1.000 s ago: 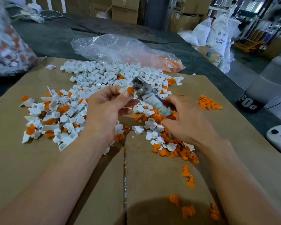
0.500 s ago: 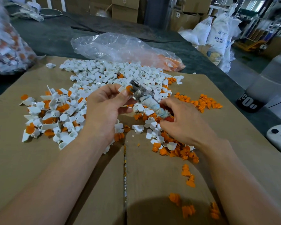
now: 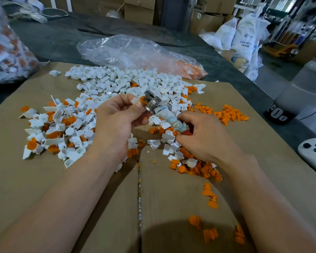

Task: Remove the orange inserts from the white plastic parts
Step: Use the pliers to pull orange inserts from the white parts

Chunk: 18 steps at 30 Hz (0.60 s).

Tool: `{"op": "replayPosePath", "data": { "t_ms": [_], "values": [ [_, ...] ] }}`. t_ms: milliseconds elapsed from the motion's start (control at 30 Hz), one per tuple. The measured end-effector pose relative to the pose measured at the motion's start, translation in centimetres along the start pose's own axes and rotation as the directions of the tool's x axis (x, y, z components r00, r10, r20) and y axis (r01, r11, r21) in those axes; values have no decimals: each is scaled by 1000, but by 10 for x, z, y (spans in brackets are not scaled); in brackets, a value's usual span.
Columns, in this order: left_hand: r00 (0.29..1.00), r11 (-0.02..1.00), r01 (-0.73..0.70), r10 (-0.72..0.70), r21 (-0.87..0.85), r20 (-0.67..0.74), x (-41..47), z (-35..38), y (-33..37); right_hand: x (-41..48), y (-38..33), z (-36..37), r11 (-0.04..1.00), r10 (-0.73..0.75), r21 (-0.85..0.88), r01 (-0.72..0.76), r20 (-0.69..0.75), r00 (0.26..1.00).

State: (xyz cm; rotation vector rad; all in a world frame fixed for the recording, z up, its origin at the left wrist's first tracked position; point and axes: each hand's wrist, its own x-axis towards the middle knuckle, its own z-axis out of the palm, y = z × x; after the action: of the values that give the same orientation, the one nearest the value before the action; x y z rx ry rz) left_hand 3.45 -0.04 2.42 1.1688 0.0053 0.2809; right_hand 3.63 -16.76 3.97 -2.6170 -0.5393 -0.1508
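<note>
Your left hand [image 3: 117,121] pinches a white part [image 3: 134,100] between thumb and forefinger. Its orange insert [image 3: 142,99] faces the tool [image 3: 164,114], evidently so the metal head can catch it. Your right hand [image 3: 202,137] curls round the wrapped handle, low down, probably for leverage.

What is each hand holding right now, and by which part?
The left hand pinches a white plastic part by its white body, orange insert against the tool. The right hand grips the tool by the lower end of its cloth-wrapped handle.
</note>
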Motion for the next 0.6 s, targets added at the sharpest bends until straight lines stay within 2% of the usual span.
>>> {"op": "replayPosePath", "data": {
  "t_ms": [600],
  "values": [
    [998, 1000, 12, -12, 4, -63, 0, 1, -2, 1, -2, 4, 999, -2, -39, 1, -31, 1000]
  ]
}}
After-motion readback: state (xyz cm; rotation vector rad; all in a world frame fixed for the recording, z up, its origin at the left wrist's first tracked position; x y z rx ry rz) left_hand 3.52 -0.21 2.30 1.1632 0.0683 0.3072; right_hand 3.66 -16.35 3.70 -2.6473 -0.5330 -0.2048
